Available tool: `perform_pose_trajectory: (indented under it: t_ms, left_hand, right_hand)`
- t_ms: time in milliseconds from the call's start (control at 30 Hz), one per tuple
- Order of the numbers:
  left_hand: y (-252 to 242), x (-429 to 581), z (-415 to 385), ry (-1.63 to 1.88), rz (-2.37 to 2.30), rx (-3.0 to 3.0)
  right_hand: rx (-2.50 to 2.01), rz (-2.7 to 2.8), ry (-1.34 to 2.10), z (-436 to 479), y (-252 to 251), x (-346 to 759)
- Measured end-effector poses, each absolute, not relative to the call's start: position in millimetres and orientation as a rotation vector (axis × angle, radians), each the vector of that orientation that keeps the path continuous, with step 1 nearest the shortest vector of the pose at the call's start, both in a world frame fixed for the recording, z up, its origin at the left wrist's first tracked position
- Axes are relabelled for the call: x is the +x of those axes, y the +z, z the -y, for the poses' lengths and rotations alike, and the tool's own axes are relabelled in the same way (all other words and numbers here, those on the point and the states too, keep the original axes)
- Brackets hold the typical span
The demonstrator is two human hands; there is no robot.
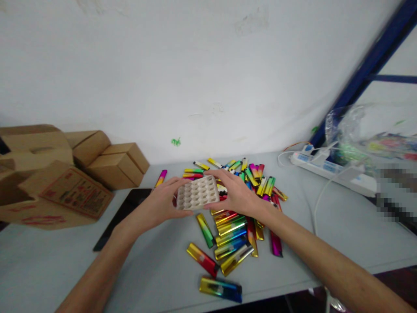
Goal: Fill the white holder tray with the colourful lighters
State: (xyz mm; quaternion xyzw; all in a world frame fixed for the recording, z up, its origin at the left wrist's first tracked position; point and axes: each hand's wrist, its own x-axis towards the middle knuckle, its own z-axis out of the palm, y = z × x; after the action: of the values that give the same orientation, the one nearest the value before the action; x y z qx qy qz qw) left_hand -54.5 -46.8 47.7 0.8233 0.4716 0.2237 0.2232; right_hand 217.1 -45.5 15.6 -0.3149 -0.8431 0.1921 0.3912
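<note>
A grey surface (156, 269) carries cardboard boxes (104, 171) at the left. Above it, the fingers (215, 173) of the left hand (163, 200) and right hand (237, 193) grip opposite ends of a pale, pitted tray (198, 193), near loose, shiny lighters (232, 228).

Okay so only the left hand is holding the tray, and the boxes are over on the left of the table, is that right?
Not quite: the right hand holds the tray too, together with the left hand. The head view shows them at opposite ends of it. The boxes are on the left, as you say.
</note>
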Motion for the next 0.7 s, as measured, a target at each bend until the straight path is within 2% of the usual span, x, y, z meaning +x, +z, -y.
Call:
perform_pose_trajectory:
  t_ms: [433,700]
  left_hand:
    - [52.1,-68.9,48.5,0.245,-1.442,2.498]
    - [64.9,-95.6,57.4,-0.057,-1.578,2.416]
  right_hand:
    - [-0.779,2.251,0.536,54.0,6.5,205.5]
    - [-0.669,2.439,0.243,78.5,26.0,212.0]
